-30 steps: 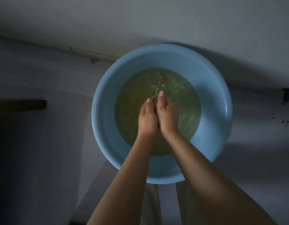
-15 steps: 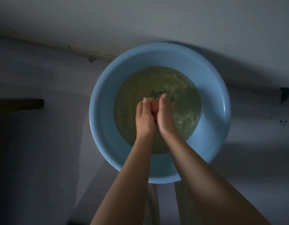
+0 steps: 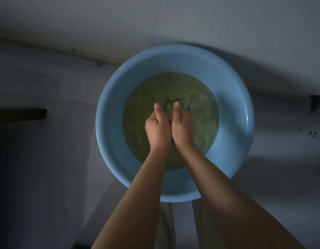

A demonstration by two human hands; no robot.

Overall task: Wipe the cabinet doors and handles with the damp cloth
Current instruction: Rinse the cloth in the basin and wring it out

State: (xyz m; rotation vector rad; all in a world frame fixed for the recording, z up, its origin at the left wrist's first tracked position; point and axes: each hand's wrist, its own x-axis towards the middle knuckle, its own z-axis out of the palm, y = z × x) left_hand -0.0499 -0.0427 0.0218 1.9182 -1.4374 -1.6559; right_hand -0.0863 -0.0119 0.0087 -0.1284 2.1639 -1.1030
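Thumbs apart now; dark ripples (image 3: pixel 175 103) in water (image 3: pixel 200 123).

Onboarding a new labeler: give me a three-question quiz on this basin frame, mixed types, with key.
1. True or false: both hands are over the blue basin.
2. The water looks: A clear, B murky yellow-green, C foamy white.
3. Fill in: the hands are pressed ____, thumbs pointing away from the camera.

Key: 1 true; 2 B; 3 together. Whether they hold the cloth cannot be told.
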